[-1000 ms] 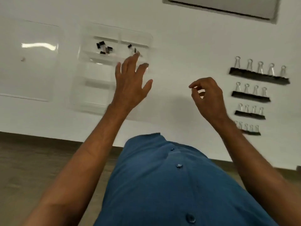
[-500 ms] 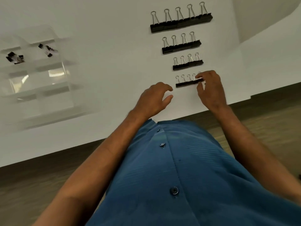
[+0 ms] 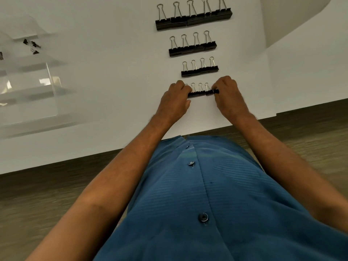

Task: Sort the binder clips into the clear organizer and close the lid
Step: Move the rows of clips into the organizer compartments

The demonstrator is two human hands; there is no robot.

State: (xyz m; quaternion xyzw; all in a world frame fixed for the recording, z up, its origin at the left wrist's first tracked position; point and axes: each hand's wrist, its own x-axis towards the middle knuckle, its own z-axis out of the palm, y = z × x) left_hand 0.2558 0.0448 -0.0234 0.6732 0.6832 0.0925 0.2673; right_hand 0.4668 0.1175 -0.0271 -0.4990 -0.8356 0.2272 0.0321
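You are gripping the nearest row of binder clips [image 3: 202, 92], the smallest ones, black with silver wire handles standing up, lying on the white table [image 3: 113, 53] close to its front edge. Your left hand [image 3: 174, 102] is curling its fingers around the row's left end, and your right hand [image 3: 228, 97] is pinching the right end. Three larger rows are sitting beyond it. The clear organizer [image 3: 28, 81] is lying well apart to the left, holding a few small clips.
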